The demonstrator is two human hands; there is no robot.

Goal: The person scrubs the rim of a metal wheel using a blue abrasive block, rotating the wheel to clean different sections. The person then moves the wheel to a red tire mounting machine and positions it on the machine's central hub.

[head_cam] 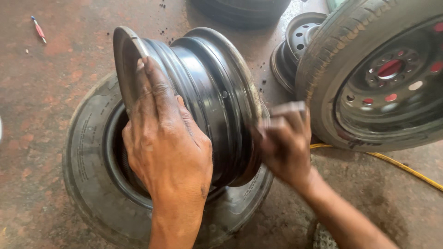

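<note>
Head view cuts off much: the right hand is blurred, so whether it grips something pale and flat against the rim's far edge cannot be told. The left hand lies flat with fingers spread on the black steel rim, which stands on edge, tilted, in the middle of a worn tyre lying flat on the reddish floor. The palm hides part of the rim's barrel and the tyre's opening. To the right a mounted wheel leans, cropped by the frame; behind it a second bare rim is half hidden. Another dark tyre is cut off at the top. A yellow hose runs under the wheel. One small red-and-blue tool lies far left.
</note>
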